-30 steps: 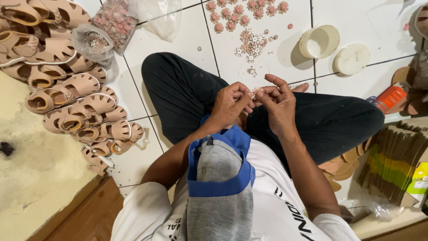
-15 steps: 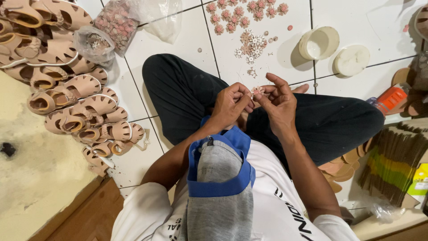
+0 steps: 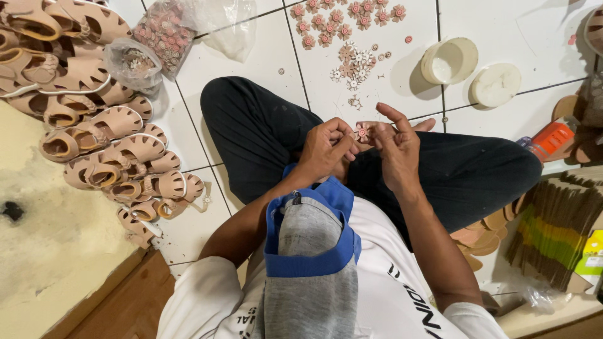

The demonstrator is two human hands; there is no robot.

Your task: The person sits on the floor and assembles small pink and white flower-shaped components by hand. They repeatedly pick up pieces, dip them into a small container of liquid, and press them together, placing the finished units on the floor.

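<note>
I sit cross-legged on a white tiled floor (image 3: 251,69) in dark trousers. Both hands meet above my lap on a small pink flower ornament (image 3: 362,132). My left hand (image 3: 326,149) pinches it from the left with curled fingers. My right hand (image 3: 397,147) holds it from the right, index finger raised. On the tiles just beyond lie several more pink flower ornaments (image 3: 342,17) and a small heap of tiny white and pink pieces (image 3: 355,63).
A pile of tan sandal uppers (image 3: 94,119) covers the left. Two clear bags of flowers (image 3: 151,44) lie beside it. A white tub (image 3: 449,61) and its lid (image 3: 496,85) stand at the right, by an orange bottle (image 3: 551,139). Stacked soles and cardboard (image 3: 553,232) sit at right.
The hands stay together over the lap, with small finger movements on the flower ornament. Nothing else has moved.
</note>
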